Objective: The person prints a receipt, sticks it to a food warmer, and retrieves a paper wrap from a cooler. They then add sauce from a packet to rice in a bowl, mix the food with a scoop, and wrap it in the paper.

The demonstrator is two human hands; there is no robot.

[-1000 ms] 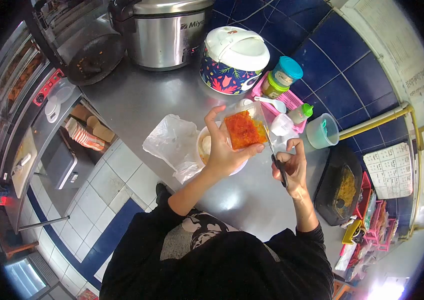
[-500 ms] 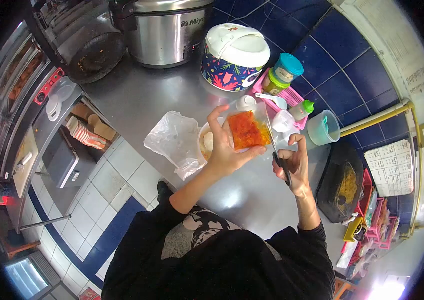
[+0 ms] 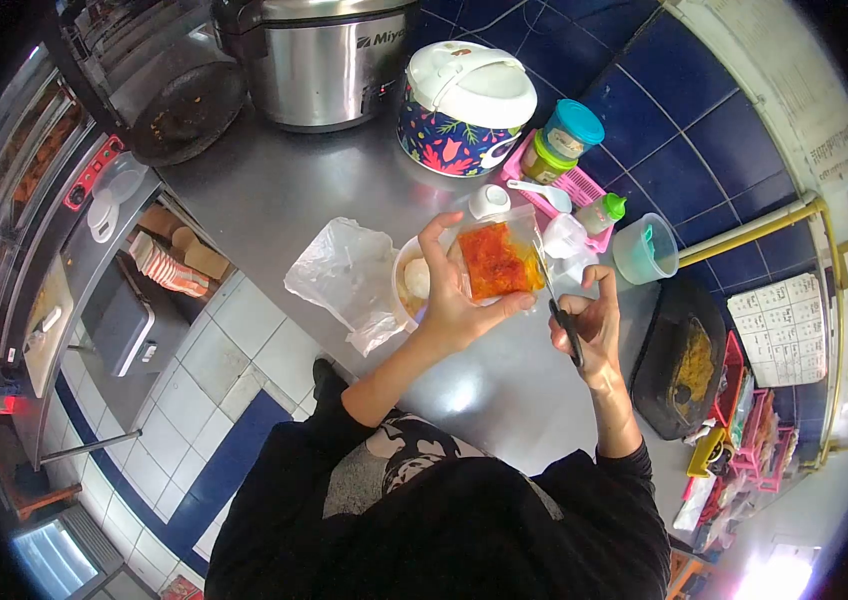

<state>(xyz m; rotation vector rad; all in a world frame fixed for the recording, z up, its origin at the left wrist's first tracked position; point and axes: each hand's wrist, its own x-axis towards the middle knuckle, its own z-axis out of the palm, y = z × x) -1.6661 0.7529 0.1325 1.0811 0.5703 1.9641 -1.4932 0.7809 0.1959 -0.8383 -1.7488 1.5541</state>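
Note:
Between thumb and fingers, my left hand (image 3: 452, 312) grips a clear plastic sachet (image 3: 500, 262) of orange-red sauce with yellowish oil on its right side. My right hand (image 3: 592, 325) is wrapped round the black handles of a pair of scissors (image 3: 565, 328). Their blades point up along the sachet's right edge. Partly behind my left hand stands a bowl (image 3: 410, 285) with a pale round piece of food in it. A crumpled clear plastic bag (image 3: 344, 275) lies on the steel counter (image 3: 454, 385) left of the bowl.
A steel cooker (image 3: 329, 70) and a flowered rice cooker (image 3: 466, 110) stand at the back. Near the tiled wall are a pink basket (image 3: 584, 190) with jars, a small white cup (image 3: 489, 202) and a clear tub (image 3: 646, 248). A black pan (image 3: 682, 365) sits at right.
The view has shifted slightly. Both hands keep nearly the same pose, with the scissors still at the sachet's right edge.

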